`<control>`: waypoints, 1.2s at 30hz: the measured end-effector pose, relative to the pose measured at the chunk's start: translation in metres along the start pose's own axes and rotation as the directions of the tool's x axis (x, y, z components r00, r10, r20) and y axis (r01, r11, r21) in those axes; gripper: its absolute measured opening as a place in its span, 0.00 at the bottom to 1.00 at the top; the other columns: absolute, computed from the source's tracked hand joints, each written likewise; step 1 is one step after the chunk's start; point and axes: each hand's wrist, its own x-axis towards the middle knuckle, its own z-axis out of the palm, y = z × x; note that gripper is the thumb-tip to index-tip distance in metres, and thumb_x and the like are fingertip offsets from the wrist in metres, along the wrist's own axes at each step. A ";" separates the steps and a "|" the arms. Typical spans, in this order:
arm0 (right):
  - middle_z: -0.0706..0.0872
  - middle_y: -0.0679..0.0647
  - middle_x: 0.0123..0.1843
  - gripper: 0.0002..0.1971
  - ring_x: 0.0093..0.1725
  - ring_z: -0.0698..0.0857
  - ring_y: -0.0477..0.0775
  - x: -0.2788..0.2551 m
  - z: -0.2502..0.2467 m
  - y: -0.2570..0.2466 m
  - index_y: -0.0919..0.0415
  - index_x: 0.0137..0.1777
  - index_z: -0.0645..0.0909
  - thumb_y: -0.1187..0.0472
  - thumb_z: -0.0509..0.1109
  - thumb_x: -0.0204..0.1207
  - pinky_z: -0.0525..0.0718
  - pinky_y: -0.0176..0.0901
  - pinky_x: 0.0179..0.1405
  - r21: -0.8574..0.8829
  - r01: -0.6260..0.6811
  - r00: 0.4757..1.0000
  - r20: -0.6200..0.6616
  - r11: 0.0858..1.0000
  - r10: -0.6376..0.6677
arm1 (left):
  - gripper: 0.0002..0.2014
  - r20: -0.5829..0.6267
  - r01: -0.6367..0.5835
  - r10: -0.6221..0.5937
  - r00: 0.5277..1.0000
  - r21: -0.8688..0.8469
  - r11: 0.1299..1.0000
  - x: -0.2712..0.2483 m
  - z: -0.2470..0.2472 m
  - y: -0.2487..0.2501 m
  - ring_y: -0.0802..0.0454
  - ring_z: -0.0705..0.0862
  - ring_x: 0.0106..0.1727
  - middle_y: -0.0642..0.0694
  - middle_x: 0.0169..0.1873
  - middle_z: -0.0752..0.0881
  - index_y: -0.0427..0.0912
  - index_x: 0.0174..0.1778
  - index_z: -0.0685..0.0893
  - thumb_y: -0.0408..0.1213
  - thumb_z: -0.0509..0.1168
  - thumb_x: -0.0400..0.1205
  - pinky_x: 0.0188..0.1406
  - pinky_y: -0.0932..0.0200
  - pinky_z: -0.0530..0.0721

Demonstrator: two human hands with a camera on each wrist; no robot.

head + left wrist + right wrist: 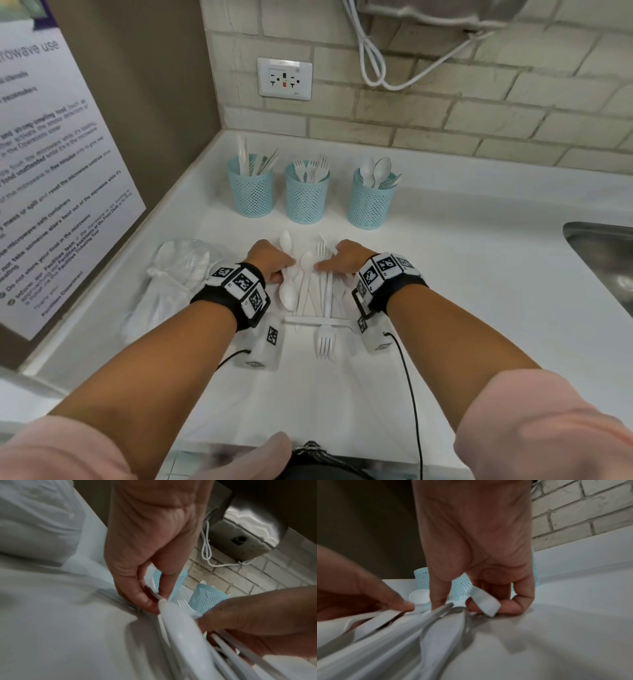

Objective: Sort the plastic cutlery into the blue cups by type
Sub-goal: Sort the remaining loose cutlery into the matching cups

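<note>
Three blue mesh cups stand in a row at the back: the left cup (251, 192) holds knives, the middle cup (307, 198) forks, the right cup (368, 205) spoons. A pile of white plastic cutlery (313, 294) lies on the white counter between my hands. My left hand (284, 270) sits on the pile's left side; in its wrist view the left hand (154, 599) pinches a white handle (162, 602) between thumb and finger. My right hand (325, 265) is at the pile's right side. There the right hand (462, 604) curls its fingers round a flat white handle (485, 601).
A loose fork (325, 341) lies nearer to me than the pile. A crumpled clear plastic bag (174, 270) sits to the left, against a wall with a poster (51, 171). A steel sink (603, 263) opens at the right. A brick wall with an outlet (284, 78) backs the counter.
</note>
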 end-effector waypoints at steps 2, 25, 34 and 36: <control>0.81 0.59 0.53 0.22 0.56 0.80 0.58 0.004 0.005 -0.003 0.67 0.56 0.76 0.49 0.72 0.74 0.75 0.41 0.47 -0.011 0.000 1.000 -0.028 1.000 -0.001 | 0.10 0.016 0.000 0.002 1.000 -0.100 0.995 -0.001 -0.002 0.001 0.50 0.78 0.27 0.42 0.29 0.77 0.35 0.35 0.74 0.27 0.70 0.77 0.14 0.65 0.78; 0.86 0.50 0.41 0.06 0.39 0.84 0.44 0.026 -0.046 -0.031 0.56 0.40 0.79 0.59 0.75 0.73 0.84 0.34 0.44 0.751 0.030 0.994 0.046 0.660 -0.097 | 0.05 0.229 -0.142 0.269 0.936 -0.452 0.880 -0.002 -0.007 0.032 0.51 0.87 0.42 0.44 0.43 0.87 0.41 0.45 0.81 0.35 0.61 0.85 0.42 0.59 0.88; 0.75 0.53 0.29 0.11 0.21 0.74 0.43 0.032 -0.041 -0.032 0.60 0.36 0.75 0.59 0.70 0.78 0.74 0.29 0.22 0.729 -0.025 0.993 0.097 0.684 -0.068 | 0.02 0.221 -0.145 0.276 0.935 -0.472 0.869 -0.001 -0.010 0.030 0.52 0.86 0.40 0.44 0.42 0.87 0.40 0.47 0.82 0.33 0.65 0.83 0.34 0.64 0.88; 0.77 0.54 0.30 0.09 0.24 0.76 0.43 0.030 -0.048 -0.036 0.61 0.37 0.76 0.62 0.69 0.79 0.76 0.27 0.20 0.766 -0.005 0.994 0.075 0.643 -0.082 | 0.02 0.209 -0.147 0.279 0.937 -0.489 0.860 -0.001 -0.012 0.031 0.52 0.86 0.38 0.44 0.42 0.87 0.40 0.48 0.82 0.33 0.65 0.82 0.34 0.63 0.88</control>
